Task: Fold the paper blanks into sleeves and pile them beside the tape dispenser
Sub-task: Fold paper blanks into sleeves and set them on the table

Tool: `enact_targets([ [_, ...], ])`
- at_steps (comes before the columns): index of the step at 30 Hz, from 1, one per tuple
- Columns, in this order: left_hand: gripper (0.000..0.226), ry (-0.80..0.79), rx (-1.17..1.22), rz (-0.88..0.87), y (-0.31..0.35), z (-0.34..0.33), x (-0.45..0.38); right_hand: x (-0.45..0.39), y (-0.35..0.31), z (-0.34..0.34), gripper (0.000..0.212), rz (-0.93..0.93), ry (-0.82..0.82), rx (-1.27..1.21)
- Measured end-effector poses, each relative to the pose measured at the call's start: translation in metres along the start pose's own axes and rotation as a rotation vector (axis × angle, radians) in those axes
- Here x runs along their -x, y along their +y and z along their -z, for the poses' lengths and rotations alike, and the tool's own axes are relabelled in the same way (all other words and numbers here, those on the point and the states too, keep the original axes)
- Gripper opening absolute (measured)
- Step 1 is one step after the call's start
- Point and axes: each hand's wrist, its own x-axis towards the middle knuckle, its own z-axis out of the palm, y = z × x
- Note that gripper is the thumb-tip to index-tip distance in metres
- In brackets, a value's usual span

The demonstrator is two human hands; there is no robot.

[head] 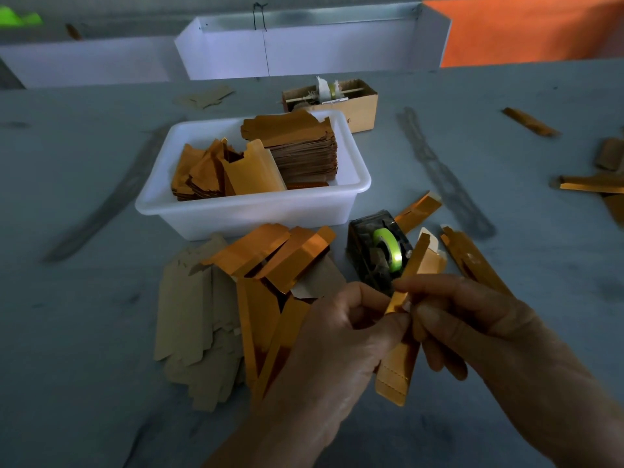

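Gold sleeves [270, 255], white tub [256, 211], green tape [388, 248]

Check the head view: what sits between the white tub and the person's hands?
In the head view, between the white tub and the left hand and right hand lie the pile of folded gold sleeves and the tape dispenser, side by side.

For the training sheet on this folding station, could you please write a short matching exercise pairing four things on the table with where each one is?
Things:
1. tape dispenser
2. stack of flat blanks
3. pile of folded sleeves
4. sleeve being folded

Places:
A. inside the white tub
B. pinched between left hand and right hand
C. right of the pile, in front of the tub
D. on the table left of the dispenser

Pairs: 1-C, 2-A, 3-D, 4-B
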Motion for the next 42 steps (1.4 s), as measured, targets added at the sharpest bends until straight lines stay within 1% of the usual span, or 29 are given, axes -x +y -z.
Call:
enact_targets([
  [10, 0.006, -0.041, 0.027, 0.003, -0.001, 0.0, -0.001, -0.006, 0.002, 0.007, 0.011, -0.076, 0.061, 0.069],
  [14, 0.006, -0.048, 0.034, -0.006, -0.001, -0.002, 0.0, -0.006, 0.003, 0.007, 0.011, -0.089, 0.067, 0.119],
  [19, 0.014, -0.034, -0.01, -0.046, -0.004, -0.004, 0.001, -0.007, 0.004, 0.006, 0.014, -0.09, 0.1, 0.244],
  [26, 0.019, 0.048, -0.065, -0.094, -0.008, -0.013, 0.002, -0.005, 0.0, -0.001, 0.016, -0.086, 0.146, 0.317],
  [28, 0.017, 0.096, -0.079, -0.129, -0.01, -0.017, 0.004, -0.004, -0.002, -0.002, 0.014, -0.082, 0.161, 0.295],
  [31, 0.016, 0.184, -0.201, -0.284, -0.013, -0.021, 0.007, -0.002, -0.005, -0.002, 0.01, -0.084, 0.187, 0.236],
  [33, 0.025, 0.228, -0.245, -0.395, -0.014, -0.024, 0.008, -0.001, -0.008, -0.004, 0.009, -0.08, 0.204, 0.152],
  [35, 0.038, 0.26, -0.299, -0.469, -0.016, -0.027, 0.008, 0.001, -0.011, -0.007, 0.012, -0.074, 0.215, 0.064],
  [36, 0.04, 0.278, -0.321, -0.496, -0.016, -0.027, 0.009, 0.001, -0.011, -0.007, 0.013, -0.076, 0.219, 0.021],
  [38, 0.035, 0.307, -0.338, -0.544, -0.015, -0.027, 0.009, 0.002, -0.008, -0.008, 0.015, -0.09, 0.215, -0.013],
  [40, 0.029, 0.346, -0.376, -0.576, -0.01, -0.027, 0.008, 0.003, -0.001, -0.008, 0.023, -0.135, 0.207, 0.002],
  [42, 0.022, 0.348, -0.316, -0.53, -0.006, -0.027, 0.007, 0.004, 0.004, -0.009, 0.027, -0.192, 0.197, -0.014],
])
